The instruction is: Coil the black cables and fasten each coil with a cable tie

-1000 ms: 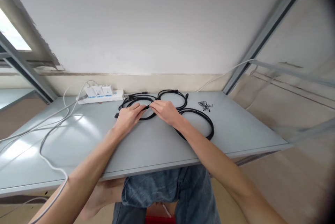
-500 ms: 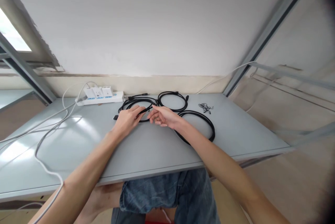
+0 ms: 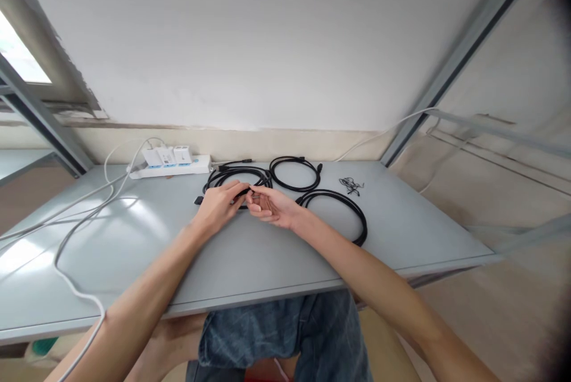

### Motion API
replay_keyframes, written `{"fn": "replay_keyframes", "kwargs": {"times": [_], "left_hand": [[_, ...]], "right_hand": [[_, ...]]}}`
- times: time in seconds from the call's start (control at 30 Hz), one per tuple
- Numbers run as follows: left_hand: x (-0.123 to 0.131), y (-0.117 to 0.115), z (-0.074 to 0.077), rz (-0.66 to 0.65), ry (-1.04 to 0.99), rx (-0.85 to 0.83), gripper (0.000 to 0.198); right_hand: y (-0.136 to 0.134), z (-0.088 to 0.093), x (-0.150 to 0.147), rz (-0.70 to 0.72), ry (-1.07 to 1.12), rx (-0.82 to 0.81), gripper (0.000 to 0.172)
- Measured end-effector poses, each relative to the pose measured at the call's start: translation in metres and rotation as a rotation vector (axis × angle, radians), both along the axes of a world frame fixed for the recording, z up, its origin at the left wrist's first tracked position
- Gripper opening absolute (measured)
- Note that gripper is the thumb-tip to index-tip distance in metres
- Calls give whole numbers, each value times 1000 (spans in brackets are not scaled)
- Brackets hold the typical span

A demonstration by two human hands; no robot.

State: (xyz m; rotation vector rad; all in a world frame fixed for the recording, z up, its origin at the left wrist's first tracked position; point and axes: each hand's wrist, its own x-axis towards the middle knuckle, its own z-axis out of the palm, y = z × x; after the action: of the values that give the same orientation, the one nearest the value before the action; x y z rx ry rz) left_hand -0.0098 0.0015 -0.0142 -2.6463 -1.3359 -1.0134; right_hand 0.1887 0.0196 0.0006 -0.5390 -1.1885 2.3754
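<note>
My left hand [image 3: 222, 206] is closed round the near side of a coiled black cable [image 3: 213, 177], which lies on the desk in front of me. A dark plug end [image 3: 198, 200] of it sticks out left of that hand. My right hand [image 3: 273, 206] meets the left one at the fingertips, thumb and index finger pinched together beside the coil. What sits in this pinch is too small to make out. Two more coiled black cables lie close by: one coil [image 3: 319, 178] behind my right hand, another coil [image 3: 364, 221] beyond my right wrist.
A tangle of thin black ties [image 3: 351, 185] lies at the right. At the back left stands a white power strip [image 3: 203, 164] with chargers; white cords [image 3: 66, 275] run from it over the desk's left side. The wall [image 3: 285, 60] closes off the back.
My right hand has moved left and slightly down, so its fingertips now meet those of my left hand at the coil. The left hand keeps its hold, almost unmoved.
</note>
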Motion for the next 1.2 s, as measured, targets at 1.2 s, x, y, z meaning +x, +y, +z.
{"fn": "replay_keyframes", "kwargs": {"times": [1.2], "left_hand": [[-7, -1, 4, 32, 61, 28, 31]], "right_hand": [[2, 7, 13, -384, -360, 528, 35]]}}
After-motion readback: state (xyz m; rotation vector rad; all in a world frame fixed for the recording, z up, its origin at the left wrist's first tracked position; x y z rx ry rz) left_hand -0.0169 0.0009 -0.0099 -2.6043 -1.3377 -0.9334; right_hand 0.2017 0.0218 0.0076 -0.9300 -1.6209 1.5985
